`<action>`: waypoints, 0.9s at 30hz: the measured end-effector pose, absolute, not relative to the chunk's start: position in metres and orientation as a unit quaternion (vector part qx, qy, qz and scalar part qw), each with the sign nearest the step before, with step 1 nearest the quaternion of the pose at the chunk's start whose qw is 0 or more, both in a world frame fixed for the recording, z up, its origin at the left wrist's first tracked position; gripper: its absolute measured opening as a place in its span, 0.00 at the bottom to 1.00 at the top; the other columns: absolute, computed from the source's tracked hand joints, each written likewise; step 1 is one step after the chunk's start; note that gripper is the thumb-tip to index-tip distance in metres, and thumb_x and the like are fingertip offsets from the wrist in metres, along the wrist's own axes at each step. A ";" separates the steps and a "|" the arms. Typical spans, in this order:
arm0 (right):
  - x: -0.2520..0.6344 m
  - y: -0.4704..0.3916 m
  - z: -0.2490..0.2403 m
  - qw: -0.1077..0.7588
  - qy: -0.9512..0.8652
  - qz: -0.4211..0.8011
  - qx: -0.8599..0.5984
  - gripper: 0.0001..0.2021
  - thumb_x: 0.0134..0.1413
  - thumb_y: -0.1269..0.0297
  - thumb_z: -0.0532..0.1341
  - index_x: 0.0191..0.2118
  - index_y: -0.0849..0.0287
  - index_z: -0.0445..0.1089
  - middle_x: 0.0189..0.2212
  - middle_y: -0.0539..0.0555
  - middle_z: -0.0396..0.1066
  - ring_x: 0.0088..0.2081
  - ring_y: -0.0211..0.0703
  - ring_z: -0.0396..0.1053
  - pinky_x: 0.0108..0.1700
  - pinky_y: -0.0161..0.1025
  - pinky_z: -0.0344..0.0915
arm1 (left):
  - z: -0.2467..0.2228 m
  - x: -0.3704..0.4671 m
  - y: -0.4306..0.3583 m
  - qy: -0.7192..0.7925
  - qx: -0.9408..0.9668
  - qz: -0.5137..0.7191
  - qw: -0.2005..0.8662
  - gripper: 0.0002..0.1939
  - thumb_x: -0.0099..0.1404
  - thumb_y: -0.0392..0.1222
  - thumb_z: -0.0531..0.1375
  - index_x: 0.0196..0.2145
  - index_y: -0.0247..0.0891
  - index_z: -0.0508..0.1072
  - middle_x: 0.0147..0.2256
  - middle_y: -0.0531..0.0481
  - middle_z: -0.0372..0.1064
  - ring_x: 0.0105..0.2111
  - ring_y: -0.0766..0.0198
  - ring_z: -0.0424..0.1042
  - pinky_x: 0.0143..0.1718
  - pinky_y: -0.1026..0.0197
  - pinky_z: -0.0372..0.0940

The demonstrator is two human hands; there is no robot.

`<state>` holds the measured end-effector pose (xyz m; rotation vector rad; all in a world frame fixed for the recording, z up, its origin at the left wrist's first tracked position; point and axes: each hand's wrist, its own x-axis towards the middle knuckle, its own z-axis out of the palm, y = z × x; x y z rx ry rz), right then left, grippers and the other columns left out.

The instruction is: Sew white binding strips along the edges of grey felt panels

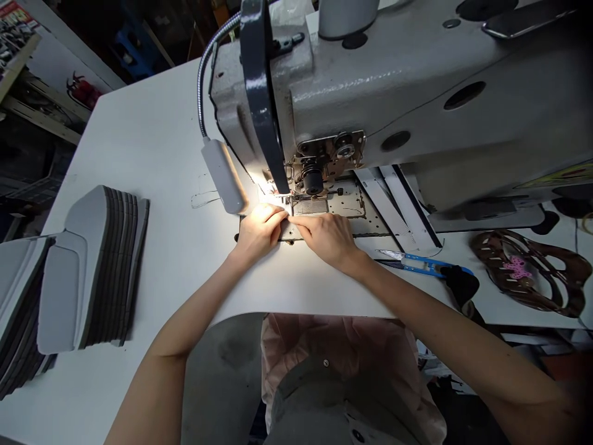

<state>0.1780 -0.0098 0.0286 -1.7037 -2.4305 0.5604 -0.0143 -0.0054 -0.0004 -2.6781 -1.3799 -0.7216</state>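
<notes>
A grey sewing machine point(393, 80) stands over a metal plate point(365, 224) set in the white table. Just in front of its needle area, under a lit lamp point(225, 176), both hands meet. My left hand point(260, 232) has its thumb and index finger pressed together, on something too small to make out. My right hand point(327, 236) lies to the right, its index finger stretched towards the left fingertips and the other fingers curled under. What lies between the fingertips is hidden by glare and the fingers.
Stacks of grey padded pieces point(99, 272) sit on the white table point(167, 154) at the left. Blue-handled thread snips point(424, 264) lie right of my right hand, near a brown sandal-like item point(532, 272) with a pink ornament. White strips point(393, 210) lie beneath the machine arm.
</notes>
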 end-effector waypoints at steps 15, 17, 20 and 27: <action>0.172 -0.005 0.019 0.100 -0.773 0.188 -0.597 0.18 0.64 0.65 0.52 0.51 0.48 0.77 0.35 0.54 0.79 0.32 0.44 0.70 0.31 0.41 0.41 | -0.010 -0.018 0.025 -0.450 -0.847 -0.281 0.024 0.09 0.66 0.32 0.54 0.37 0.39 0.73 0.39 0.45 0.77 0.40 0.56 0.75 0.44 0.53 0.70; 0.173 -0.006 0.019 0.104 -0.774 0.190 -0.595 0.18 0.64 0.65 0.52 0.52 0.49 0.76 0.36 0.54 0.79 0.32 0.43 0.70 0.30 0.41 0.40 | -0.013 -0.019 0.028 -0.454 -0.848 -0.274 0.022 0.09 0.65 0.31 0.54 0.37 0.39 0.73 0.38 0.45 0.77 0.40 0.55 0.74 0.44 0.52 0.70; 0.173 -0.007 0.017 0.106 -0.777 0.186 -0.592 0.19 0.64 0.66 0.51 0.53 0.49 0.75 0.35 0.54 0.79 0.32 0.43 0.70 0.31 0.41 0.40 | -0.015 -0.021 0.032 -0.457 -0.850 -0.261 -0.004 0.10 0.63 0.29 0.53 0.36 0.39 0.73 0.39 0.46 0.77 0.42 0.55 0.74 0.46 0.52 0.69; 0.173 -0.010 0.012 0.127 -0.788 0.166 -0.579 0.19 0.65 0.65 0.51 0.53 0.48 0.75 0.35 0.53 0.78 0.33 0.43 0.70 0.31 0.41 0.41 | -0.013 -0.022 0.029 -0.453 -0.846 -0.282 -0.015 0.10 0.63 0.29 0.52 0.34 0.39 0.72 0.37 0.47 0.77 0.40 0.57 0.73 0.47 0.53 0.69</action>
